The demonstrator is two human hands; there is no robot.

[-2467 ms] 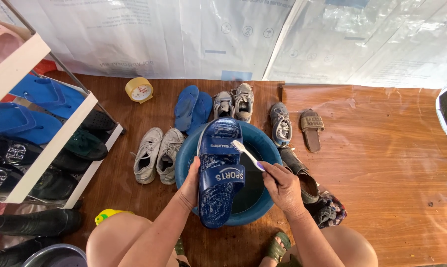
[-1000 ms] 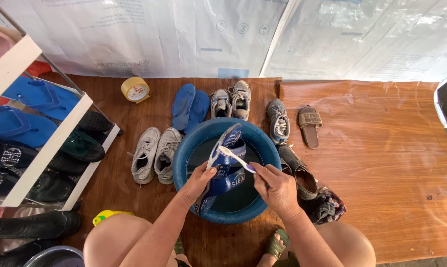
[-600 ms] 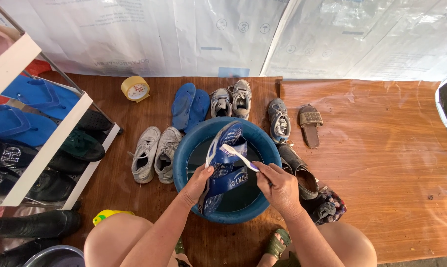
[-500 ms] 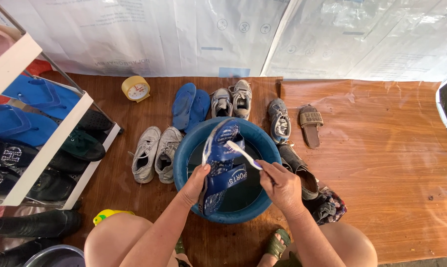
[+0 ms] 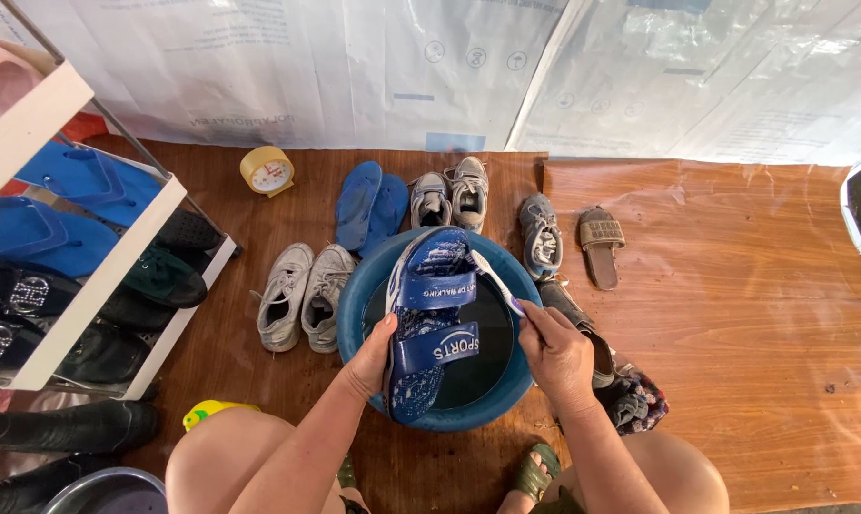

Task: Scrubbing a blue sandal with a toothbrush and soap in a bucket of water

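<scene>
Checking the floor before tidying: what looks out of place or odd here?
A yellow clock sits on the floor among the shoes, odd company. One brown slide lies alone, its mate not visible.

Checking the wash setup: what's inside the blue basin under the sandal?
The blue basin looks dark inside, maybe water; the blue sandal, held by the left hand, covers its middle.

Wet glossy rubbery blue sandal [image 5: 430,324] in left hand [image 5: 371,357]; smooth plastic basin [image 5: 354,305] beneath; plastic toothbrush [image 5: 495,281] in right hand [image 5: 554,352].
</scene>
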